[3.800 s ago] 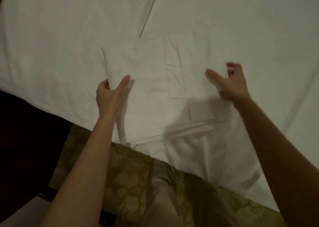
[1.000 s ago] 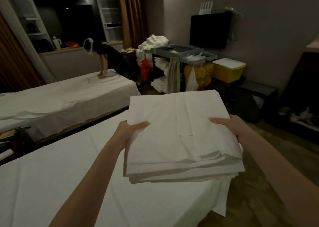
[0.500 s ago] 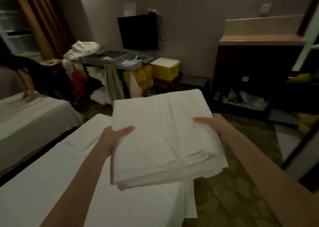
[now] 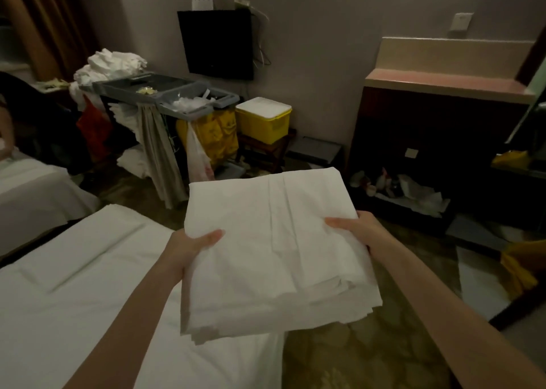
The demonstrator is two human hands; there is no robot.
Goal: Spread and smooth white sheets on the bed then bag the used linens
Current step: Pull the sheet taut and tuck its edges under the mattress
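A thick stack of folded white sheets is held flat in the air in front of me, over the bed's near corner. My left hand grips its left edge, thumb lying on top. My right hand grips the right edge, thumb on top, the other fingers hidden beneath. The bed at the lower left is covered with a spread white sheet.
A grey housekeeping cart with piled white linens and a yellow bag stands ahead. A yellow bin, a wall TV and a dark cabinet follow to the right. A second bed lies at the left.
I lifted the folded stack off the bed and turned right with it; the cart and cabinet have shifted across the view. Both hands keep the same hold.
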